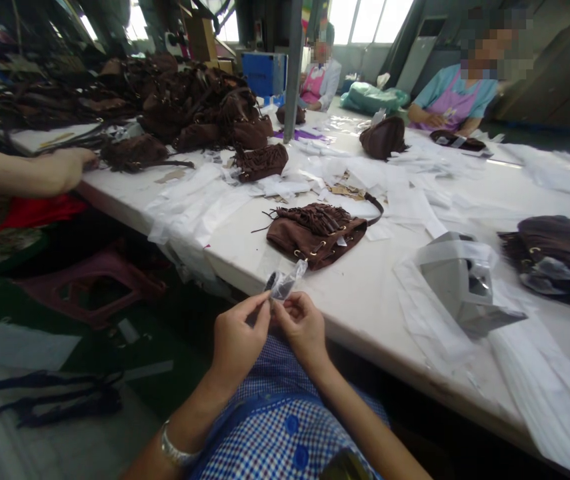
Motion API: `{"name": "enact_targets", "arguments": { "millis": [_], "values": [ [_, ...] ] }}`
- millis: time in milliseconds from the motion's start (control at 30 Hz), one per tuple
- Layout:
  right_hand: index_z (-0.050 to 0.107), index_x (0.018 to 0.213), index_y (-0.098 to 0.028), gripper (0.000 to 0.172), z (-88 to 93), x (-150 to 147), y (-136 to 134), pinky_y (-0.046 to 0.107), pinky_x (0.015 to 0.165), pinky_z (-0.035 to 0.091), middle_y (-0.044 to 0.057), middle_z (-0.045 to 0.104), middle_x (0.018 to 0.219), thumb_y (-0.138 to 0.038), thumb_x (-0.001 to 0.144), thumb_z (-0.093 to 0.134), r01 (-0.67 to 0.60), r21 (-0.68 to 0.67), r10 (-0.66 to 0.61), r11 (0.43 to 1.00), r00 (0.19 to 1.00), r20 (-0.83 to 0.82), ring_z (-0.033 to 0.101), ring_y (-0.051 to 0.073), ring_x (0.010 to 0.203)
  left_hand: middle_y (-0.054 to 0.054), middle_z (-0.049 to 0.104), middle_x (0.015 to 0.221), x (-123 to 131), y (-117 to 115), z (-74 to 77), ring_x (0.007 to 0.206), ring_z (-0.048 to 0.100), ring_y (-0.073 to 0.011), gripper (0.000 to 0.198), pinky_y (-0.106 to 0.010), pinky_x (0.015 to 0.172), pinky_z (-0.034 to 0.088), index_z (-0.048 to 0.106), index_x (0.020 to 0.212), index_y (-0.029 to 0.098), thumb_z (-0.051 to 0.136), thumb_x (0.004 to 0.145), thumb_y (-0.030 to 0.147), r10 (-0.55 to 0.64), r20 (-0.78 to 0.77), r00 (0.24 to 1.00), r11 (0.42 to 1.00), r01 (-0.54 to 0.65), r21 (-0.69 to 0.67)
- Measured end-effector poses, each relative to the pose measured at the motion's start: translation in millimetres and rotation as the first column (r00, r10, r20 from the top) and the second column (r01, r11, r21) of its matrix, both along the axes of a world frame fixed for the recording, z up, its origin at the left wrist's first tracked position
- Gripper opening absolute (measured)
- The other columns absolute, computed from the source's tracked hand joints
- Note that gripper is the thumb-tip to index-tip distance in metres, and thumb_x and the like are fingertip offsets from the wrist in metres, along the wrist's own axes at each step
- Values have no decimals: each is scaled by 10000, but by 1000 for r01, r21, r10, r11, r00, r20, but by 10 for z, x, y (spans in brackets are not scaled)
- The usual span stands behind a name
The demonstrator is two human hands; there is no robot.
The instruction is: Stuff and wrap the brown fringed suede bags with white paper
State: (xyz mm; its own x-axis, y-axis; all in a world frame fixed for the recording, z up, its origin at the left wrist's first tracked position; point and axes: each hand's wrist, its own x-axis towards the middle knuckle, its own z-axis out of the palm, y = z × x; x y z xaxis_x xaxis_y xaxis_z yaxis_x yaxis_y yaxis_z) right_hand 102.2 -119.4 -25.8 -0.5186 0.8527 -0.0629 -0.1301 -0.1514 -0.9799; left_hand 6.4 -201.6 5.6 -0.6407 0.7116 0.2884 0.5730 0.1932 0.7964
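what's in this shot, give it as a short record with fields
left hand: pinches the lower end of the small clear plastic bag
right hand: pinches the same bag from the other side
nearest thing: brown fringed bag, lying just beyond the hands
table: white, strewn with white paper sheets
far left: pile of brown bags; a co-worker's hand at the table edge
right: grey box under clear plastic

Bag on table, pouch before it
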Motion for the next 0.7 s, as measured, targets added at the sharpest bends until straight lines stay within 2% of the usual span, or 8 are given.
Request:
{"name": "enact_targets", "arguments": {
  "millis": [133,233,467,700],
  "values": [
    [568,840,-201,286,1,-13,-44,245,605,547,-8,631,742,-392,766,767,44,9,-43,999,999,-12,627,133,650,-59,753,1108,8,-25,-5,992,718,-243,334,-358,909,575,724,1140,200,660,864,378,-18,64,998,1000,19,-19],
    [576,854,-195,286,-10,-15,-76,263,626,564,0,645,749,-393,773,766,25,-43,-27,999,998,-51,648,144,662,-48,756,1100,-38,-39,-13,984,720,-234,303,-346,905,573,731,1126,206,626,893,368,-34,70,997,999,36,-24],
    [607,891,-192,310,-19,3,-107,299,670,591,21,670,791,-425,767,770,2,-76,-7,997,998,-67,681,171,691,-32,757,1092,-123,-71,6,987,715,-226,243,-342,929,554,744,1091,238,606,905,311,-83,-65,994,996,82,-20],
    [617,902,-199,285,-13,-9,-120,309,684,581,27,672,816,-406,773,764,-10,-63,5,998,997,-80,677,173,699,-30,763,1019,-134,-96,-10,939,711,-216,194,-326,887,548,751,1006,245,610,905,332,-8,-135,991,1000,10,16]
  ]
}}
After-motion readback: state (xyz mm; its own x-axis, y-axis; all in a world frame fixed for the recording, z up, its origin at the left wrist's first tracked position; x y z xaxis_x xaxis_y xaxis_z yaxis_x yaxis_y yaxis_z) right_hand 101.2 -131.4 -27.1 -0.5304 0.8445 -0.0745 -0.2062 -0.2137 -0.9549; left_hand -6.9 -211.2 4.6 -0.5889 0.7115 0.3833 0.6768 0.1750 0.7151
